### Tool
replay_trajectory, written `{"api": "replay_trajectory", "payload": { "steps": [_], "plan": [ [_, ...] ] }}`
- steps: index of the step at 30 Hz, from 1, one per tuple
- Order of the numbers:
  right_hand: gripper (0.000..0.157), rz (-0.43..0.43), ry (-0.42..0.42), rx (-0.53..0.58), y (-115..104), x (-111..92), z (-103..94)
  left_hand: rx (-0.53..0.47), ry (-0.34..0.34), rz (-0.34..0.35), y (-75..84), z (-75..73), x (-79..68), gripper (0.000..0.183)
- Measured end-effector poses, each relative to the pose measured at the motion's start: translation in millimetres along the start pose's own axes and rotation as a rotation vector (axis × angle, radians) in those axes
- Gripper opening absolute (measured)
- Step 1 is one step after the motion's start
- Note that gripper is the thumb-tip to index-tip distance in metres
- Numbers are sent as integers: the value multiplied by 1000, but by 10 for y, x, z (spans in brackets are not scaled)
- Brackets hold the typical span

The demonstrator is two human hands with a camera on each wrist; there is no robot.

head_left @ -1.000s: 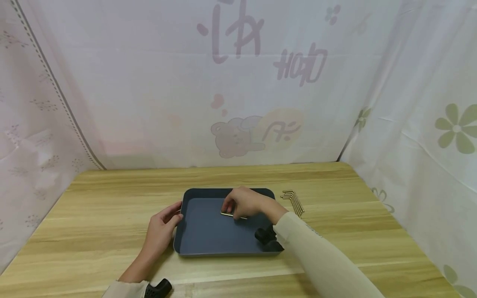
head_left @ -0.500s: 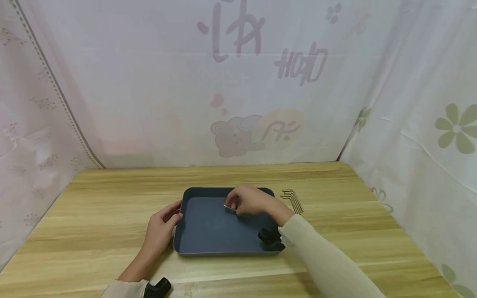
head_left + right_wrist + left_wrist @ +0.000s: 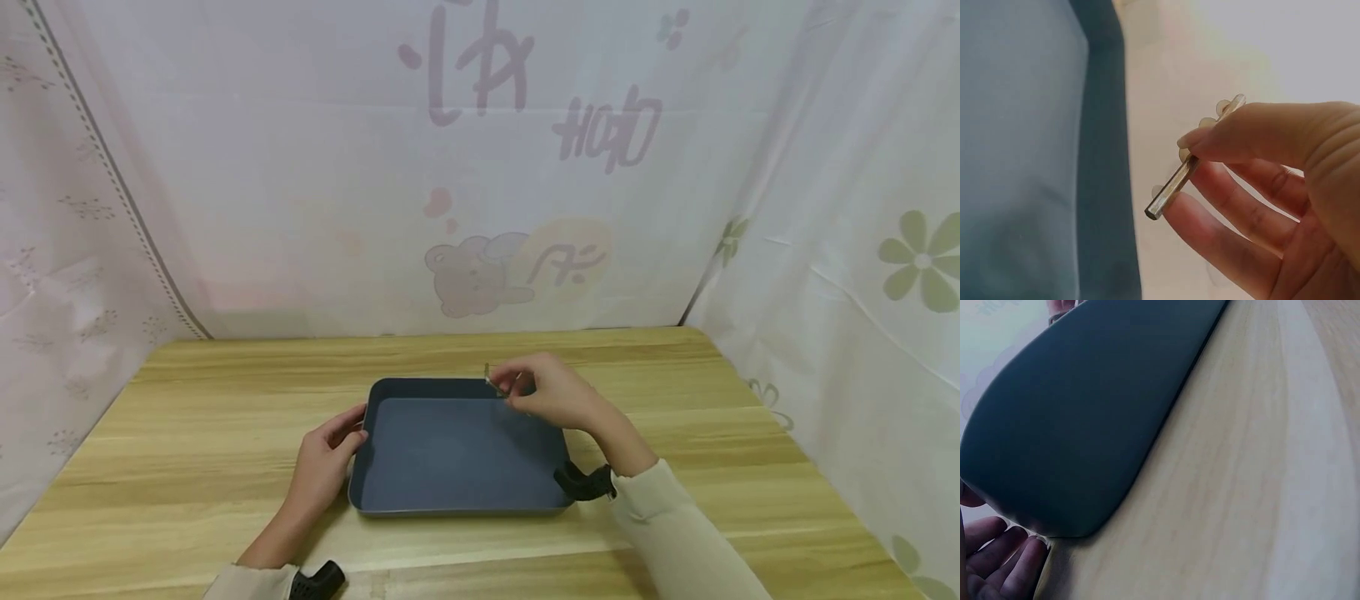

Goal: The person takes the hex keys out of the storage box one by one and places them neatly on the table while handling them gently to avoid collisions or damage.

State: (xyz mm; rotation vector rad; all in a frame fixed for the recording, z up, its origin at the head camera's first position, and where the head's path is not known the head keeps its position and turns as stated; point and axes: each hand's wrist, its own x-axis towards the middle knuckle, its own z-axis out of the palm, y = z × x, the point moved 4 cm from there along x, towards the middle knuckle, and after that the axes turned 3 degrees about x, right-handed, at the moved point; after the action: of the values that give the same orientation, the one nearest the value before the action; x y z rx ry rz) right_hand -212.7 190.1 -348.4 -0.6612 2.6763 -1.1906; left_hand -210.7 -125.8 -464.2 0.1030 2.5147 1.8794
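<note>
My right hand point(image 3: 555, 396) is raised over the far right part of a dark grey rectangular tray point(image 3: 450, 454). Between thumb and fingertips it pinches a hex key point(image 3: 1172, 190), whose bare six-sided end points down and left in the right wrist view. Part of the key is hidden by the thumb. At the tray's left side, my left hand point(image 3: 322, 462) holds the rim, thumb at the edge and fingers along the outer wall. The left wrist view shows those fingers point(image 3: 1022, 569) next to the tray's rounded corner.
The tray lies on a wood-grain table point(image 3: 225, 433). A printed white curtain point(image 3: 337, 167) hangs behind it and along both sides. A black wrist camera point(image 3: 585, 483) on the right arm overlaps the tray's right edge in the head view.
My right hand has lifted the hex key from the tray floor and moved it right and away. The several hex keys right of the tray are now hidden behind that hand. The left hand stays put.
</note>
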Motion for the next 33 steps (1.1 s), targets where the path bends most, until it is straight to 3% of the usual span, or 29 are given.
{"api": "replay_trajectory", "payload": {
  "steps": [9, 19, 26, 33],
  "plan": [
    [35, 9, 200, -38, 176, -328, -198, -8, -6, 1, -2, 47, 13, 42],
    [35, 55, 274, -77, 401, -422, -319, 19, 10, 1, 4, -4, -11, 42],
    [36, 126, 350, -183, 553, -523, -428, 22, -2, 11, 0, -15, 0, 42],
    [36, 212, 419, -210, 672, -621, -553, 30, 5, 6, -27, -2, 14, 42]
  ]
}}
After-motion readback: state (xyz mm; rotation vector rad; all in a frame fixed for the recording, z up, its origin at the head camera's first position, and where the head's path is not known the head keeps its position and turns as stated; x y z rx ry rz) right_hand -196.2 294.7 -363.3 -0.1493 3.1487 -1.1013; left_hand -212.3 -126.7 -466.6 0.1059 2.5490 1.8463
